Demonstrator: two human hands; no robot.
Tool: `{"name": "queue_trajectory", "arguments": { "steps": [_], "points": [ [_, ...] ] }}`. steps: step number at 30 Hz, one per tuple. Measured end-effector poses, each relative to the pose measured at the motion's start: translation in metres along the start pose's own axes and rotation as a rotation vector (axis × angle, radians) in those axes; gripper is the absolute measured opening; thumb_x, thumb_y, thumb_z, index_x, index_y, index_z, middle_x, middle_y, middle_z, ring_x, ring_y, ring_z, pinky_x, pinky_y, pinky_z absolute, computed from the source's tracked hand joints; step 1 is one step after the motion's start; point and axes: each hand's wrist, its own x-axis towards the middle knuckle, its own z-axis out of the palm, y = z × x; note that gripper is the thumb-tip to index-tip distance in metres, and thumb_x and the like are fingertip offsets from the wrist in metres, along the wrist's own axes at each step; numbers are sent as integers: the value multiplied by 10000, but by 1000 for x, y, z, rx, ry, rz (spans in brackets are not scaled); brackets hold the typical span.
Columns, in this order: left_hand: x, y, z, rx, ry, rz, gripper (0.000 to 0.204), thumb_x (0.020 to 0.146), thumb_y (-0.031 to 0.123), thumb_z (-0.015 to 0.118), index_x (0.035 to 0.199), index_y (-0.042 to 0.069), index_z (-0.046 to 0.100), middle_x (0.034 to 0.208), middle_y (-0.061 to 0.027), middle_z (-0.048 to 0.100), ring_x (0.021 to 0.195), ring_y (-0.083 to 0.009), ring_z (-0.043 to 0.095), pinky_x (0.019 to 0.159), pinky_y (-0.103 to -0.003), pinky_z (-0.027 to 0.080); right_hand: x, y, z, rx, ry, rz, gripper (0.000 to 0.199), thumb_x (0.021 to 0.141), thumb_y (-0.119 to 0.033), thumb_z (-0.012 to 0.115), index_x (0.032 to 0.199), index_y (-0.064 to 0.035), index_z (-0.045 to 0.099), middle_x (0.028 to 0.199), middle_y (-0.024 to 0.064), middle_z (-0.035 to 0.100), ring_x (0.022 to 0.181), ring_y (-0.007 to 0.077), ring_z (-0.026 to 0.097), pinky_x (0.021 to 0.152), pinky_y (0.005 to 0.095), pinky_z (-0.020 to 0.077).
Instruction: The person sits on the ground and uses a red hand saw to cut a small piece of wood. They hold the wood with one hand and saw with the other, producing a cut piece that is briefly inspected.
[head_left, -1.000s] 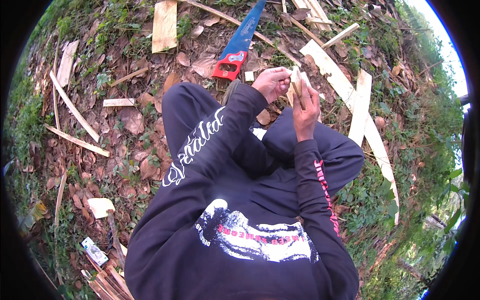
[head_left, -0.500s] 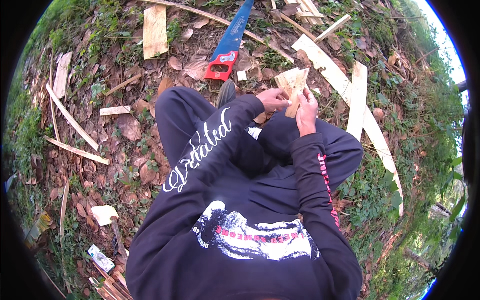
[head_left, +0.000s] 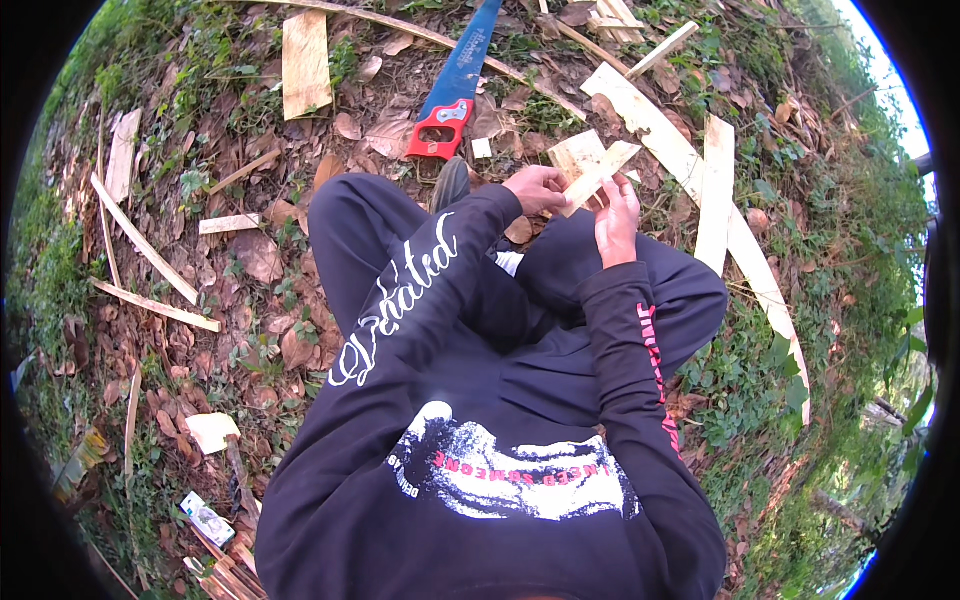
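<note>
Beyond both hands, long pale boards [head_left: 690, 160] and a red-handled saw [head_left: 450, 100] lie on leafy ground within reach, while the left hand [head_left: 538, 188] and right hand [head_left: 615, 215] each grip the small wood pieces [head_left: 590, 165], apparently steadying them above the knees.

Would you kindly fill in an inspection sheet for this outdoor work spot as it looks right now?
Surface: ground of dry leaves and grass.
Job's things: pale wood pieces held up over the lap.
Clutter: handsaw with red handle; flat board; long planks; thin slats on the left.
Hands: left hand and right hand both grip the wood pieces.
Cables: nothing seen.
Surroundings: green plants to the right.
</note>
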Motion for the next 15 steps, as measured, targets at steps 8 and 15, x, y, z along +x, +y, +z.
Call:
{"name": "queue_trajectory", "arguments": {
  "steps": [8, 15],
  "points": [
    [0, -4, -2, -146, 49, 37, 285, 864, 108, 736, 1072, -56, 631, 898, -134, 710, 761, -170, 692, 683, -298, 565, -6, 1, 9, -159, -26, 56, 310, 966, -135, 595, 1249, -36, 515, 1096, 81, 643, 950, 179, 648, 825, 344, 533],
    [5, -5, 5, -61, 49, 64, 307, 915, 202, 714, 1121, -9, 630, 915, -87, 710, 774, -124, 672, 689, -269, 527, -4, 1, 5, -196, -72, 45, 244, 978, -110, 567, 1202, -16, 554, 1068, 75, 650, 896, 167, 668, 779, 314, 554]
  ]
}}
